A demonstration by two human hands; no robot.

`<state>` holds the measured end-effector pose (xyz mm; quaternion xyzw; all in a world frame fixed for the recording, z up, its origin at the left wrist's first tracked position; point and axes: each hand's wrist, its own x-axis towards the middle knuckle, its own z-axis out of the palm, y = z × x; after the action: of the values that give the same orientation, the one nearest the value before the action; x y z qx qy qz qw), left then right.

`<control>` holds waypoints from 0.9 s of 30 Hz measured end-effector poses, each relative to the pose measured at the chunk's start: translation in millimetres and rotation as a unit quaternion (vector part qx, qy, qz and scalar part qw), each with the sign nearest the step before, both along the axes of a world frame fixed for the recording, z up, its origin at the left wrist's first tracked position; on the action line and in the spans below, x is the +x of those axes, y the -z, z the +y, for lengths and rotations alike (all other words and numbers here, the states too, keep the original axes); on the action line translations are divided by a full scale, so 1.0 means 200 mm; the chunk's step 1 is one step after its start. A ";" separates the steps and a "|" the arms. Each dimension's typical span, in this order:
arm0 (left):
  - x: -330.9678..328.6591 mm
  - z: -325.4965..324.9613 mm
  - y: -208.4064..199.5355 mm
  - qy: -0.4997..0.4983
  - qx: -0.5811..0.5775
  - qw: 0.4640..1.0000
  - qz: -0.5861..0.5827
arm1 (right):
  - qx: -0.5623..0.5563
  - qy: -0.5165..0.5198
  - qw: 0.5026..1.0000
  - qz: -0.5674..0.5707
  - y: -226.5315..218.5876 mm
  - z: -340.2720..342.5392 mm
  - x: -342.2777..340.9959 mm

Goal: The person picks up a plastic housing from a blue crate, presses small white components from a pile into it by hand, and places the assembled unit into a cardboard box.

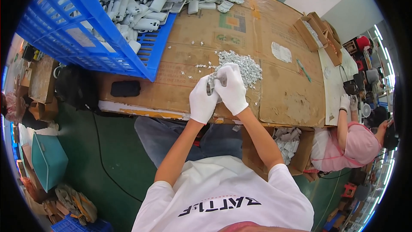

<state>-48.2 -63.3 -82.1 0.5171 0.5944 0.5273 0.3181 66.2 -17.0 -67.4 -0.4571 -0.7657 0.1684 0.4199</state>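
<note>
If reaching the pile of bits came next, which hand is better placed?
Probably the right hand: it looks closer to the pile of bits; the left hand sits farther left.

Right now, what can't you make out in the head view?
Head view:
Grey part: mostly hidden by the gloved left hand and right hand.
Pile of small pieces: too small to tell each shape.
Blue crate: cut off by the top edge.
Carton: partly hidden by the tabletop.

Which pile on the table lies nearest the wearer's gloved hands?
The pile of small grey-white pieces beside the right hand; the heap of larger white casings lies farther away.
</note>
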 end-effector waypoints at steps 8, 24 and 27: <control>-0.05 -0.01 0.06 0.034 0.043 0.994 -0.098 | -0.158 -0.079 0.983 0.049 -0.08 0.00 0.05; 0.00 -0.07 0.11 -0.073 0.012 0.988 -0.139 | -0.168 -0.041 0.981 0.083 -0.05 -0.15 0.00; 0.02 -0.09 0.11 -0.075 0.002 0.985 -0.157 | -0.212 -0.067 0.968 0.120 -0.03 -0.15 0.02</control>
<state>-45.1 -80.9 -104.1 0.3831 0.5730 0.6254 0.3657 71.0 -46.0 -60.8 -0.4600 -0.6852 0.4082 0.3903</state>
